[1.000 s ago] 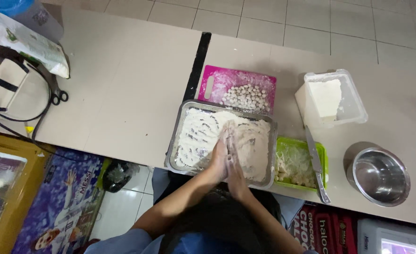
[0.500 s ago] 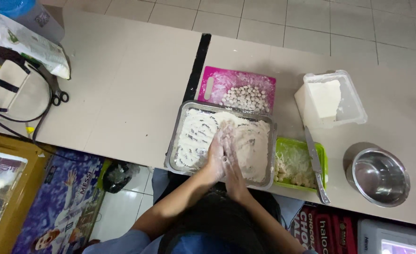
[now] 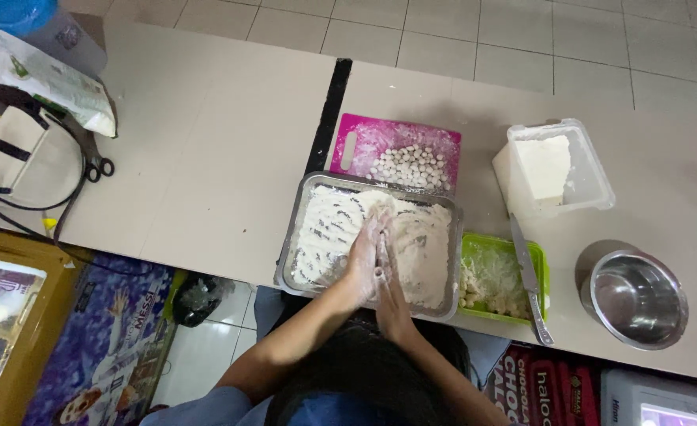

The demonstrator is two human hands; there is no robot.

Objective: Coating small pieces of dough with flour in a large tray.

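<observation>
Left hand (image 3: 362, 256) and right hand (image 3: 386, 272) pressed palm to palm, flat, probably rolling a hidden dough bit over the floured metal tray (image 3: 297, 237). Dough balls (image 3: 410, 164) behind tray on pink board (image 3: 360, 142): soft, sticky, pinch lightly.

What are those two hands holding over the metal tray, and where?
Cannot be told: the left hand and right hand press palm to palm above the floury rectangular metal tray, hiding anything between.
</observation>
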